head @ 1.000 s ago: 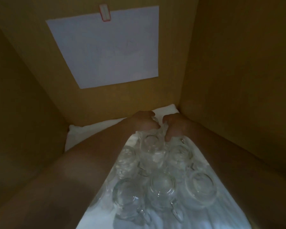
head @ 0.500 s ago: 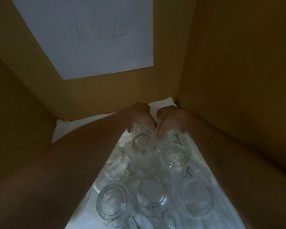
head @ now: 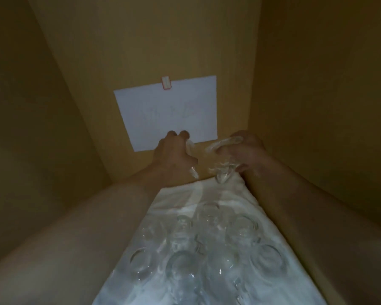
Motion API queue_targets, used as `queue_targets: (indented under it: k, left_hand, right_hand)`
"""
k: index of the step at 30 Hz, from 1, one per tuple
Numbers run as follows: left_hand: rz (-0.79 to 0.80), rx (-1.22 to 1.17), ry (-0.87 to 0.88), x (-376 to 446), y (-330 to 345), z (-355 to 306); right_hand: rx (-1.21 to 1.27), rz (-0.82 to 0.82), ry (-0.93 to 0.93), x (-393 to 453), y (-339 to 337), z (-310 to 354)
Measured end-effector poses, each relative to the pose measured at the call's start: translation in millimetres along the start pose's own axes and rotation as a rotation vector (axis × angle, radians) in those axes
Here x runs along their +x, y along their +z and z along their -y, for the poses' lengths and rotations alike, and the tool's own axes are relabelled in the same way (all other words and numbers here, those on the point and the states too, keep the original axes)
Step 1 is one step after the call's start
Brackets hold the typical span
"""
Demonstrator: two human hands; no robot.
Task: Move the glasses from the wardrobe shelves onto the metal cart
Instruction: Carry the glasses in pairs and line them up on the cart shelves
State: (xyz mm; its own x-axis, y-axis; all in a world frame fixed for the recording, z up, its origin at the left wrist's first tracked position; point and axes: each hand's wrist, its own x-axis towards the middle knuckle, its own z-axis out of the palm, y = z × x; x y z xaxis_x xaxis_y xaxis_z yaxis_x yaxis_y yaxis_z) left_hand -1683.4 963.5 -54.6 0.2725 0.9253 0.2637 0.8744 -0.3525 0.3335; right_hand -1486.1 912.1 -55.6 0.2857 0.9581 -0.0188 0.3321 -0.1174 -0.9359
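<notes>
- Nearest you, a white cloth (head: 207,291) covers the wardrobe shelf, lit pale at the front and dimmer toward the back.
- On that cloth stands a cluster of clear glasses (head: 207,249), packed close, several touching; they sit mouth up in rough rows, and a few seem to have handles, though the dim light makes that hard to confirm.
- Your two bare forearms reach in over the shelf, one down each side of the cluster.
- Beyond the cluster a bare stretch of cloth runs to the back of the shelf.
- Your left hand (head: 173,157) is raised above that back stretch, fingers curled round a clear glass (head: 190,158); only slivers of it show past your knuckles and below your palm.
- Your right hand (head: 244,150) is at about the same height, just beside the left, fingers and thumb wrapped around a second glass (head: 221,164) tilted so its rim points left; its lower part hangs just above the cloth.
- The two held glasses are close together, but you cannot tell whether they touch.
- Behind your hands, a white sheet of paper (head: 169,113) with faint, unreadable pencil marks is fixed to the yellow-brown back panel (head: 141,51) by a small red-edged label (head: 165,83).
- Side walls of the same wood close in on either side.
</notes>
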Motion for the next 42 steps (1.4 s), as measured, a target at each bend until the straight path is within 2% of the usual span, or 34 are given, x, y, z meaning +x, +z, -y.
queue_targets:
  k: [2,4,6,8,10,14,18,21,26,33,36,42]
  left_hand:
    - [-0.102,-0.092,-0.056,-17,-23,4]
    - [-0.21,-0.24,-0.136,-33,-44,7]
    - [-0.292,-0.479,-0.269,-48,-64,7]
    - [-0.295,-0.777,-0.385,-69,-83,4]
    - [-0.257,-0.988,-0.446,-88,-96,-1]
    - [-0.18,-1.266,-0.452,-131,-110,0]
    - [0.059,-1.61,-0.459,-178,-112,2]
    - [0.186,-1.83,-0.48,-212,-102,1]
    - [0.314,-1.926,-0.486,-255,-90,-6]
    - [0.476,-1.879,-0.397,-281,-82,-52]
    - [0.568,-1.891,-0.313,-287,-74,-84]
    - [0.763,-1.857,-0.1,-310,-55,-177]
  right_hand:
    - [0.214,-0.008,-0.003,-23,-10,16]
    - [0.303,0.023,-0.015,-45,-21,31]
    - [0.446,0.069,-0.004,-67,-26,45]
    - [0.631,0.089,0.004,-93,-28,55]
    - [0.783,0.119,-0.017,-119,-28,62]
    - [0.969,0.125,-0.031,-176,-26,67]
    - [1.052,0.065,-0.027,-230,-20,60]
    - [1.076,0.087,-0.031,-270,-20,47]
    - [1.003,0.063,0.005,-321,-40,5]
    - [0.977,-0.207,0.032,-377,-75,-25]
    - [1.032,-0.285,0.005,-400,-101,-31]
    - [1.171,-0.289,-0.134,-448,-166,-59]
